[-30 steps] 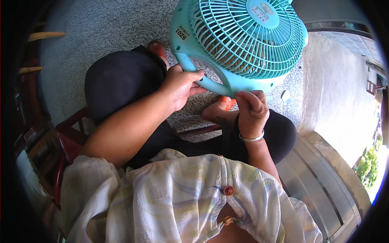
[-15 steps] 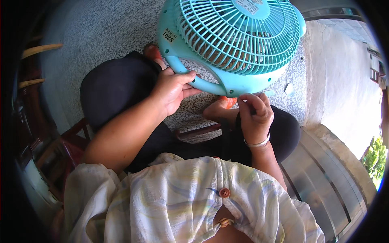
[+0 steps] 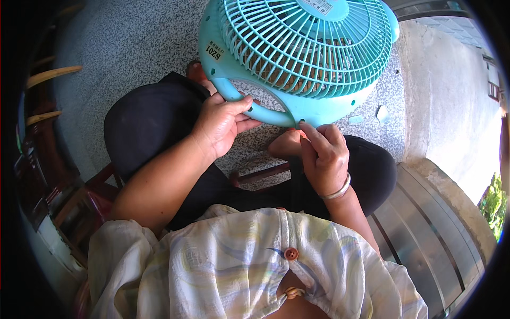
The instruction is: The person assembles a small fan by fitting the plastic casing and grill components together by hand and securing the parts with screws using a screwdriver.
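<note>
A turquoise plastic fan [image 3: 319, 106] with a round slatted grille tilts in front of me, its curved handle toward me. My left hand [image 3: 220, 123] is wrapped around the handle [image 3: 268, 114], thumb on top and fingers beneath. At the handle's right end, my right hand [image 3: 326, 154] has its index fingertip against a small dark screw hole in the casing. The thumb and other fingers of that hand are curled in close. Whatever they may hold is too small or hidden to make out. A pale bangle [image 3: 339, 189] circles the right wrist.
Two small pale turquoise pieces [image 3: 382, 113] lie on the speckled floor [image 3: 143, 40], right of the fan. My knees in dark trousers [image 3: 154, 119] flank the work. Wooden furniture [image 3: 53, 77] stands at left, a pale wall [image 3: 446, 90] at right, and metal panels [image 3: 419, 228] at lower right.
My right hand has moved left, its index finger coming onto the screw hole. The fan has shifted slightly left and up, with my left hand still on its handle.
</note>
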The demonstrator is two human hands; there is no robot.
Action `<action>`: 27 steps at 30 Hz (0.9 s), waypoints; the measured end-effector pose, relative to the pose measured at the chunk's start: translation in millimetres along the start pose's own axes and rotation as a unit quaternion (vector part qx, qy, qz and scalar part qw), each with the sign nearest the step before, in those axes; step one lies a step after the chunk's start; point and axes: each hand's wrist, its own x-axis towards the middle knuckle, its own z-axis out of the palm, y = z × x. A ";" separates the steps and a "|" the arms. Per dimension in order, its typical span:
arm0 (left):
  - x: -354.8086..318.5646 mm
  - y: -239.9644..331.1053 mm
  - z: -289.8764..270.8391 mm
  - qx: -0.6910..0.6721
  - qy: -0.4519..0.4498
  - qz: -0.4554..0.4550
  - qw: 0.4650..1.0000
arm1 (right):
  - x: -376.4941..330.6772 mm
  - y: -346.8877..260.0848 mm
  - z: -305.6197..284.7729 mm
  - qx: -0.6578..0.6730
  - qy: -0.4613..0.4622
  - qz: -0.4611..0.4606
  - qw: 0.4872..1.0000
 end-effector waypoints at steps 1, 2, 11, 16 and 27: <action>-0.7 -0.1 0.1 0.000 0.000 0.000 1.000 | -0.2 -0.7 -0.6 0.000 -0.001 0.000 1.000; -1.5 0.1 0.4 -0.001 -0.001 -0.003 1.000 | -0.1 -1.5 -1.3 0.009 0.003 0.003 1.000; -4.7 0.5 2.0 -0.004 -0.009 -0.001 1.000 | 10.0 -10.2 -14.6 -0.040 -0.056 -0.021 0.997; -5.7 2.9 -2.1 0.003 0.001 0.012 1.000 | 2.0 -13.7 -27.7 0.049 -0.061 0.049 0.996; 0.7 4.1 -16.6 0.076 -0.041 0.005 0.996 | -128.5 219.8 -81.0 0.057 0.149 0.511 0.844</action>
